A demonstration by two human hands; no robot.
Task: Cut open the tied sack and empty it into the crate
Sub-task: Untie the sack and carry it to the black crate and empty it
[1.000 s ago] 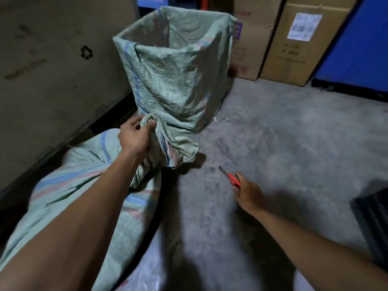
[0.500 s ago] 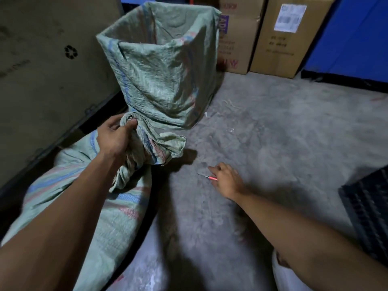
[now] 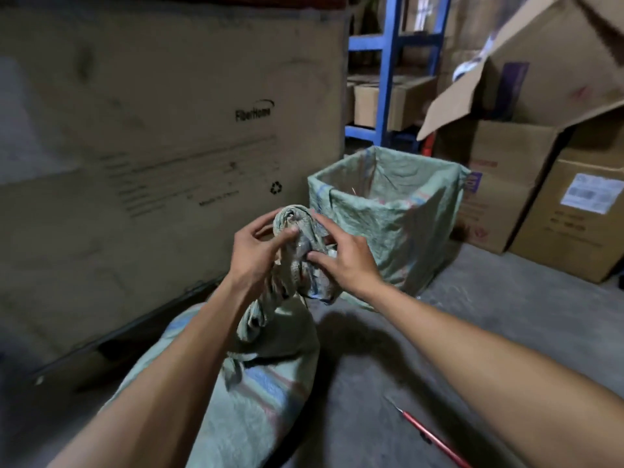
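Note:
A pale green woven sack (image 3: 256, 396) with blue and red stripes lies on the floor in front of me, its neck twisted into a bunch and raised. My left hand (image 3: 256, 255) grips that bunched neck from the left. My right hand (image 3: 344, 261) holds the same bunch from the right, fingers pressed into the fabric. A red-handled cutter (image 3: 429, 434) lies on the concrete at the lower right, away from both hands. Behind the bunch stands a square container lined with a similar green sack (image 3: 398, 211), its top open.
A large printed cardboard carton (image 3: 152, 163) walls off the left side. Brown boxes (image 3: 574, 214) are stacked at the right and back, beside a blue metal rack (image 3: 388, 79). Grey concrete floor (image 3: 472, 315) lies to the right of the sack.
My right hand laid the red cutter on the floor and came up to the sack's neck. My left hand lifted the neck higher. The view tilted upward.

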